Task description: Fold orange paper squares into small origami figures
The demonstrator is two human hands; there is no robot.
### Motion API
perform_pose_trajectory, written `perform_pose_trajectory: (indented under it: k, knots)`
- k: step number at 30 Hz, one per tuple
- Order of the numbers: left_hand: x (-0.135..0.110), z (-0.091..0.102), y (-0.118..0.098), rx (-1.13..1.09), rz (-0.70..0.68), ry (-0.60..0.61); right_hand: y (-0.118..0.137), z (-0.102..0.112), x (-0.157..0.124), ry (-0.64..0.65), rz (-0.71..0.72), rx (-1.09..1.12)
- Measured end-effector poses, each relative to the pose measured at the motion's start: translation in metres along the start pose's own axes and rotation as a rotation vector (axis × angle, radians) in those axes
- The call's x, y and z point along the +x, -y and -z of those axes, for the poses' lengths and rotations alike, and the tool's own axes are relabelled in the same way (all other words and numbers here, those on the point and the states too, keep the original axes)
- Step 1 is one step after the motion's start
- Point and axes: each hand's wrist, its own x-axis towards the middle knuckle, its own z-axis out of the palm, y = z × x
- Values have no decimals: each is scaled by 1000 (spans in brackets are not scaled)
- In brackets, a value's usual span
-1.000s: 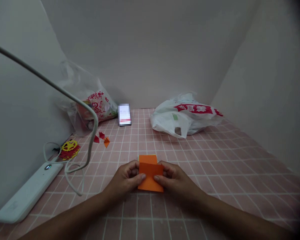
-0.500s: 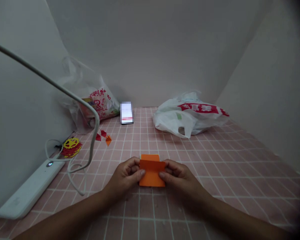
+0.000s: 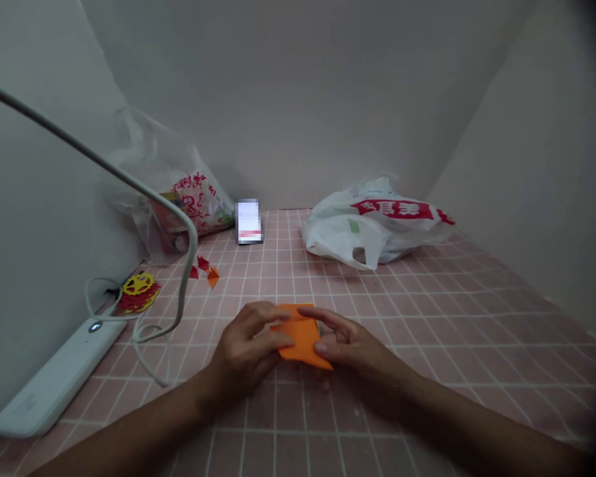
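Observation:
A folded piece of orange paper (image 3: 302, 339) lies low over the pink checked tabletop (image 3: 427, 331), between my two hands. My left hand (image 3: 246, 348) pinches its left side, thumb on top and forefinger reaching over the far edge. My right hand (image 3: 347, 344) grips the right side, forefinger laid across the upper fold and thumb pressing the near corner. Part of the paper is hidden under my fingers.
A white power strip (image 3: 49, 381) with a looping grey cable (image 3: 179, 265) lies at the left. Yellow and red paper cuttings (image 3: 138, 291) and small red and orange scraps (image 3: 204, 270) sit behind it. A clear plastic bag (image 3: 179, 199), a phone (image 3: 249, 222) and a white plastic bag (image 3: 372, 222) stand at the back.
The orange paper has tilted flatter and turned slightly. My forefingers have stretched out over its top edge, where before both hands held it upright by the sides.

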Motion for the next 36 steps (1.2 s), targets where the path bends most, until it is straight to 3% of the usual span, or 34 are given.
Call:
perform_pose_trajectory:
  k: [2, 6, 9, 12, 18, 23, 30, 32, 36]
  knots:
    - [-1, -2, -4, -82, 181, 2, -1, 1, 0, -19, 64, -83]
    - [-5, -11, -7, -517, 744, -4, -1, 1, 0, -47, 193, -229]
    - [-8, -16, -6, -767, 894, 7, -4, -1, 1, 3, 139, -200]
    - [-8, -17, -6, -819, 898, 65, -8, -1, 2, -13, 134, -211]
    - [-5, -12, -6, -650, 810, 125, -9, 2, 1, -55, 180, -310]
    - [-5, -13, -8, -659, 812, 157, -7, 0, 0, -33, 188, -317]
    - [-1, -11, -11, -621, 776, 136, -5, 0, -2, -66, 230, -417]
    - [-1, -9, -10, -494, 679, 99, -4, 1, -3, -92, 329, -565]
    - [-6, -8, -8, -358, 528, -10, -3, 5, -8, -147, 738, -915]
